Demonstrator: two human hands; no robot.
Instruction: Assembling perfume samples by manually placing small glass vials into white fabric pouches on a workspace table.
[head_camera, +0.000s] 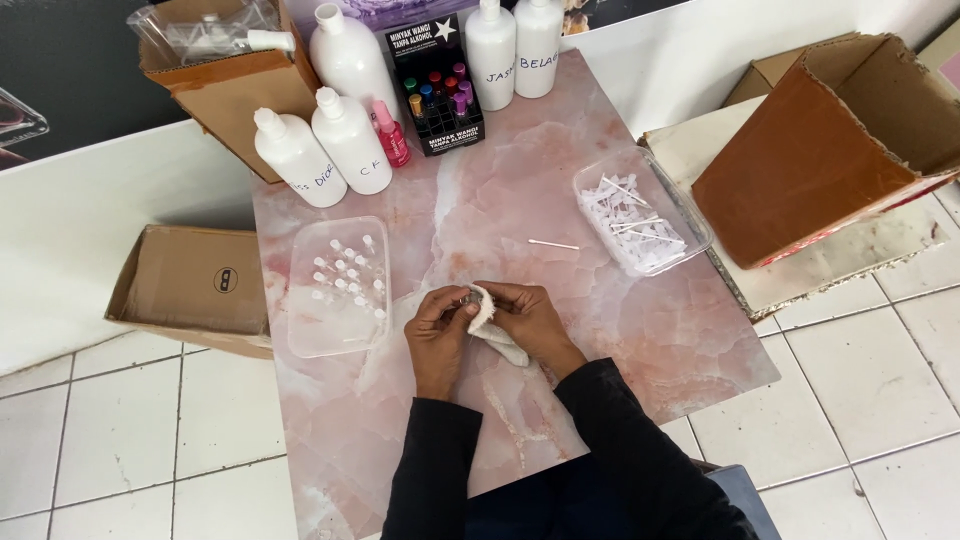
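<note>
both hands (485, 320) pinching white cloth (490, 325), pink table (620, 330)

Pink marbled tabletop (520, 215) over white floor tiles. Far edge: white bottles (350, 140), black rack of coloured vials (437, 85), a tilted cardboard box (225, 85). Left: clear tray of small vials (338, 287). Right: clear tub of white sticks (640, 212). Centre: single loose white stick (553, 244).

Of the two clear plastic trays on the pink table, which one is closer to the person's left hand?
The tray of small capped vials, just left of the left hand. The other tray, holding white sprayer tubes, lies farther away, up beyond the right hand.
</note>
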